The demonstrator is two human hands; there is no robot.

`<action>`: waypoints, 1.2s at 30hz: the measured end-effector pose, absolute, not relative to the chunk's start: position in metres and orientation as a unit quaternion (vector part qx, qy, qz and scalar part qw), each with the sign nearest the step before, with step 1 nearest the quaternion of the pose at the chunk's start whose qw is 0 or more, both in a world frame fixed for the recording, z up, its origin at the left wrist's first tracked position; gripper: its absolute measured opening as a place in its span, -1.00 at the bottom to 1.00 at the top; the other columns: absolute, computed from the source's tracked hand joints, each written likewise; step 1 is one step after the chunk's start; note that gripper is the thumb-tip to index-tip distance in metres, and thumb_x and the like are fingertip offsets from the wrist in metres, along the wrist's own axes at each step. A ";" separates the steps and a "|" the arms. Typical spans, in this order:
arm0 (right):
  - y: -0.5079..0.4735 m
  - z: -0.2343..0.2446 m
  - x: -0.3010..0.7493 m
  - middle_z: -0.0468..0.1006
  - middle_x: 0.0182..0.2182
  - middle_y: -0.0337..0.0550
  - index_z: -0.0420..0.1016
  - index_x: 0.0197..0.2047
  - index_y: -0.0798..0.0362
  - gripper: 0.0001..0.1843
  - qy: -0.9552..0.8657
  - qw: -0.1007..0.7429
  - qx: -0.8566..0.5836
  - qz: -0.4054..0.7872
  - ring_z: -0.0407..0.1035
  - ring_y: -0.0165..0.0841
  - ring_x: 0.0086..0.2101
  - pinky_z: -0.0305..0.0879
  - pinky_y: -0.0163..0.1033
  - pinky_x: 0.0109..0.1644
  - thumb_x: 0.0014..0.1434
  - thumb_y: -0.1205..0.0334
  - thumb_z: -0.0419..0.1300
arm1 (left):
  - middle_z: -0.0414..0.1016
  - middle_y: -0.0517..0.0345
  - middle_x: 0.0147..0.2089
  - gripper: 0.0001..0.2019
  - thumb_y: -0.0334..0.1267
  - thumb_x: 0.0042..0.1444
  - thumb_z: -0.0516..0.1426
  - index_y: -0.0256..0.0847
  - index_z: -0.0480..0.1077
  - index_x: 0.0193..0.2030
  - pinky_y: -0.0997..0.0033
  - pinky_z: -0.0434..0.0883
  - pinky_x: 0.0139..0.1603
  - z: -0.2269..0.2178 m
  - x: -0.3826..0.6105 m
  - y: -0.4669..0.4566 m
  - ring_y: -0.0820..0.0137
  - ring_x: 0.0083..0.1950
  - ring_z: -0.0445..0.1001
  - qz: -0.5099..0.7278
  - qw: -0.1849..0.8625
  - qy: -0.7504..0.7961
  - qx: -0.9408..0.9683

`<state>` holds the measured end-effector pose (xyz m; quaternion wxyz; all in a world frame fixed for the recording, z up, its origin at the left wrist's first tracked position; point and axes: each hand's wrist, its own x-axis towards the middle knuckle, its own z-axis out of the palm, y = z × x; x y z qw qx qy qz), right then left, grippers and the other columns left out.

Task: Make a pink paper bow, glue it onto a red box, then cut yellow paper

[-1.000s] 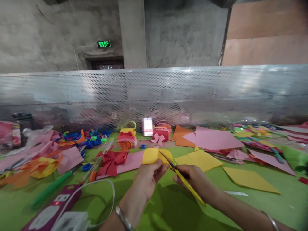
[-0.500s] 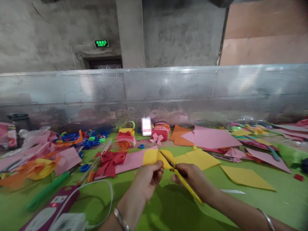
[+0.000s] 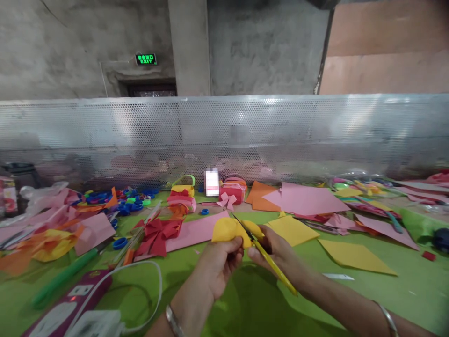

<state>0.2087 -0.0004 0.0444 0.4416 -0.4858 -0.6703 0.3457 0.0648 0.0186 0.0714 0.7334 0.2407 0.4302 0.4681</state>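
Observation:
Between finger and thumb, my left hand (image 3: 224, 260) pinches a curved piece of yellow paper (image 3: 225, 229). My right hand (image 3: 277, 252) is wrapped round yellow-handled scissors (image 3: 268, 260), whose dark blades cross the yellow paper just right of my left thumb. The handle end points down toward my right forearm. Behind the paper lies a pink strip (image 3: 192, 232) with a red paper bow (image 3: 159, 235) at its left end. Yellow sheets (image 3: 294, 230) lie beyond my right hand. My right fingers partly hide the scissors' grip.
A purple power strip (image 3: 66, 304) with a white cable (image 3: 159, 281) lies at front left, beside a green tool (image 3: 65, 276). Small paper baskets (image 3: 233, 193) and a lit, blurred screen (image 3: 212, 182) stand before a perforated metal panel (image 3: 210, 126). Pink sheets (image 3: 312, 199) lie at back right.
The yellow paper has turned and curled in my left hand, and both hands have shifted slightly. The scissor blades remain across the paper. The view has moved a little to the right.

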 end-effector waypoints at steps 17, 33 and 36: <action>-0.001 0.047 0.206 0.33 -0.56 -0.21 0.16 -0.46 0.02 -0.61 -0.691 0.406 -0.551 0.231 0.18 -0.39 -0.54 0.17 -0.31 -0.52 -0.04 -0.15 0.10 | 0.38 0.17 -0.64 -0.81 -0.65 0.00 0.09 -0.45 0.41 -0.55 0.76 0.36 -0.70 0.071 0.065 0.017 0.64 -0.71 0.33 0.458 0.746 0.436 0.209; 0.005 0.043 0.211 0.36 -0.57 -0.20 0.25 -0.44 0.07 -0.63 -0.696 0.397 -0.557 0.221 0.18 -0.39 -0.56 0.14 -0.31 -0.52 -0.04 -0.10 0.12 | 0.38 0.15 -0.65 -0.81 -0.67 -0.02 0.10 -0.46 0.41 -0.57 0.75 0.36 -0.72 0.069 0.064 0.018 0.63 -0.73 0.32 0.462 0.753 0.424 0.198; 0.004 0.044 0.211 0.43 -0.49 -0.14 0.30 -0.36 0.11 -0.67 -0.694 0.387 -0.552 0.252 0.27 -0.33 -0.49 0.21 -0.29 -0.46 -0.06 0.00 0.15 | 0.37 0.14 -0.67 -0.80 -0.67 -0.01 0.09 -0.45 0.41 -0.57 0.73 0.36 -0.73 0.067 0.063 0.019 0.62 -0.73 0.32 0.465 0.756 0.413 0.201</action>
